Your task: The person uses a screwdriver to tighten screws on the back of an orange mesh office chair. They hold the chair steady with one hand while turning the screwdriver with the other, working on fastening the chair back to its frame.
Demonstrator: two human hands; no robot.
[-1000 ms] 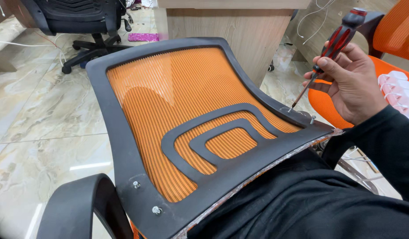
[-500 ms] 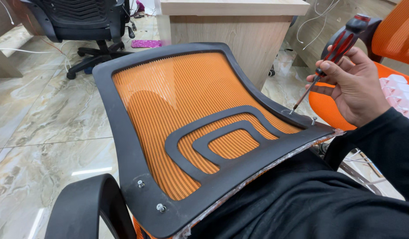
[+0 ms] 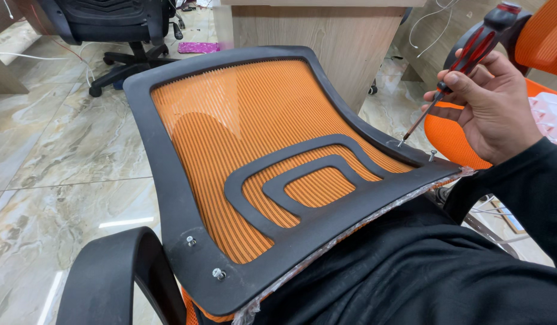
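The right hand (image 3: 498, 108) pinches a red-and-black screwdriver (image 3: 471, 54) between thumb and fingers, its grip pressed tight on the handle. The thin shaft slants down to a screw (image 3: 401, 144) at the right lower corner of the chair back (image 3: 254, 144). A second screw (image 3: 432, 154) stands proud just beside it. The left hand is out of view, so its grip cannot be told.

The chair back lies tilted across the person's lap, orange mesh up, with its black frame and curved lumbar band (image 3: 290, 180) facing the camera. Two more bolts (image 3: 218, 274) sit at its left lower corner, above a black armrest (image 3: 110, 277).

The frame looks like stiff, fairly light plastic, best held by its rim; the mesh would give under pressure. The screws are small and easily dropped.

Behind stand a wooden desk (image 3: 314, 42) and a black office chair (image 3: 110, 24) on the marble floor (image 3: 49, 150).
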